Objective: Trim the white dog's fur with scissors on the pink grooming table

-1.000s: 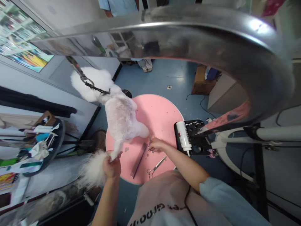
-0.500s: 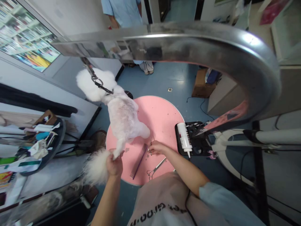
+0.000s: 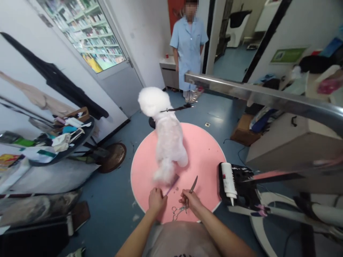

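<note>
A white fluffy dog (image 3: 168,135) stands on the round pink table (image 3: 206,146), its back to me and its tail (image 3: 164,171) smeared by motion. Just behind the tail, my left hand (image 3: 157,200) is closed around the near end of a purple comb (image 3: 171,185). To its right, my right hand (image 3: 191,201) holds scissors (image 3: 194,184) by the handles, blades pointing up and away. A second pair of scissors (image 3: 177,211) lies partly under that hand, near the table's front edge.
A black tool tray (image 3: 221,178) with a white bottle (image 3: 228,182) is at the table's right. A metal grooming arm (image 3: 241,89) crosses the upper right. One person in blue (image 3: 189,50) stands beyond. At left is a cluttered side table (image 3: 88,134).
My left hand has let go of the tail and moved right onto the comb. The scissors in my right hand now point away from me. The view has tilted up; the dog's lead hangs differently.
</note>
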Action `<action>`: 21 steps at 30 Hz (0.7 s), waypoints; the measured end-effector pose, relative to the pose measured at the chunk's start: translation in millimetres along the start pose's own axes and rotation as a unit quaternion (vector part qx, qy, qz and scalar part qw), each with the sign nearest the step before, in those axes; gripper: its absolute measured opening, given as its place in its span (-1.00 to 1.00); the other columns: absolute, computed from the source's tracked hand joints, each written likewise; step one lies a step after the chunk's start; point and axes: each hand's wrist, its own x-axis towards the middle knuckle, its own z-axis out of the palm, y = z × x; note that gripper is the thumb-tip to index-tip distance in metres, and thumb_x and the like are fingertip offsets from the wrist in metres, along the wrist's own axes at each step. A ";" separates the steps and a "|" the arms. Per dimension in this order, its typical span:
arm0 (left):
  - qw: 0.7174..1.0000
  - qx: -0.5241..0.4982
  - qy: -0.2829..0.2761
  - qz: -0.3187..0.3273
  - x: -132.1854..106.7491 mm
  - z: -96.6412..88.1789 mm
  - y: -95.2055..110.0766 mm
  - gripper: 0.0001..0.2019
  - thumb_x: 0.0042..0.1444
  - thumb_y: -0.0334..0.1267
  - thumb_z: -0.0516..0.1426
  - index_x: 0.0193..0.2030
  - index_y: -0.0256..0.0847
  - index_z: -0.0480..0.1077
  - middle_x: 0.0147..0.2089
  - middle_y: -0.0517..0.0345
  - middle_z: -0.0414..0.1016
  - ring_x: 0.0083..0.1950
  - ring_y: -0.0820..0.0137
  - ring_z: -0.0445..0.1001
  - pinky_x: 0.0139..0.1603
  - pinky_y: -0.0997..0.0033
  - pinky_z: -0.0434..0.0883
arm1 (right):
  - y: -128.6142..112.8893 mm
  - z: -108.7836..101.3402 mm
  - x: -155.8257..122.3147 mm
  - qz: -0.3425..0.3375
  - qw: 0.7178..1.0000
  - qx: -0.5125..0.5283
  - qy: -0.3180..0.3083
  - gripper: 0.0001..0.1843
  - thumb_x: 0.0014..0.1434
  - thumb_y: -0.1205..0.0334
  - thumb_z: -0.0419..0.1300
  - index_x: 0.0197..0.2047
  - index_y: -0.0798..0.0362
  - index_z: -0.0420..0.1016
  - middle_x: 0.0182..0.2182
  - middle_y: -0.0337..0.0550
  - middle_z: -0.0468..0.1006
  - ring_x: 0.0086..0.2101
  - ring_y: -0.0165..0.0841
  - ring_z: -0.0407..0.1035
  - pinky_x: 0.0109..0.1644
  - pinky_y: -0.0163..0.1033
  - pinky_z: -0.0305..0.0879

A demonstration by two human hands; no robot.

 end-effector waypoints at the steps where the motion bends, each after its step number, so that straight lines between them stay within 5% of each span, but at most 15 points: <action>1: 1.000 0.014 -0.006 -0.004 1.1 -0.5 -4.6 -0.74 -0.15 -0.22 0.13 -0.34 -0.37 0.32 -0.15 -0.20 0.34 0.00 0.07 0.27 0.03 0.17 0.17 | 3.3 4.7 -2.1 -0.001 1.000 -0.013 0.008 -0.50 -0.21 -0.20 0.28 -0.49 0.11 0.34 -0.74 -0.32 0.32 -0.54 -0.36 0.44 -0.56 -0.42 0.07; 5: 0.996 0.011 -0.084 0.011 11.6 -13.7 -29.0 -0.78 -0.07 -0.30 0.05 -0.25 -0.32 0.32 -0.30 -0.01 0.40 -0.25 0.35 0.33 -0.19 0.40 0.17 | 18.9 24.0 -7.5 -0.027 0.998 -0.045 0.038 -0.45 -0.22 -0.26 0.26 -0.45 0.11 0.36 -0.76 -0.37 0.24 -0.59 -0.37 0.39 -0.62 -0.42 0.02; 9: 0.971 -0.057 -0.206 0.106 17.9 -42.5 -74.3 -0.89 -0.06 -0.38 0.02 -0.37 -0.30 0.33 -0.37 0.14 0.40 -0.34 0.51 0.28 -0.28 0.53 0.13 | 43.7 48.8 -13.0 -0.083 0.987 -0.115 0.078 -0.47 -0.12 -0.25 0.22 -0.41 0.11 0.41 -0.68 -0.29 0.34 -0.62 -0.41 0.29 -0.57 -0.34 0.13; 14: 0.936 -0.143 -0.266 0.180 21.2 -93.5 -121.3 -0.91 -0.01 -0.31 0.00 -0.40 -0.31 0.23 -0.43 0.21 0.24 -0.36 0.57 0.18 -0.30 0.58 0.15 | 78.6 124.3 -17.0 -0.207 0.948 -0.227 0.090 -0.57 -0.09 -0.06 0.28 -0.26 0.12 0.51 -0.56 -0.23 0.40 -0.50 -0.39 0.29 -0.37 -0.27 0.22; 18: 0.899 -0.256 -0.290 0.205 30.8 -128.6 -112.8 -0.81 -0.03 -0.21 0.05 -0.47 -0.30 0.14 -0.49 0.24 0.10 -0.41 0.59 0.09 -0.36 0.58 0.12 | 81.4 199.8 -12.2 -0.283 0.914 -0.277 0.084 -0.70 -0.02 0.00 0.26 -0.41 0.09 0.43 -0.56 -0.27 0.34 -0.50 -0.42 0.21 -0.40 -0.30 0.17; 21: 0.863 -0.260 -0.359 0.242 45.1 -147.2 -94.4 -0.75 0.02 -0.13 0.03 -0.48 -0.31 0.18 -0.50 0.21 0.16 -0.43 0.58 0.14 -0.38 0.56 0.15 | 70.7 226.5 -13.7 -0.334 0.883 -0.290 0.161 -0.66 0.09 0.02 0.16 -0.55 0.08 0.28 -0.54 -0.25 0.31 -0.47 -0.42 0.19 -0.39 -0.32 0.14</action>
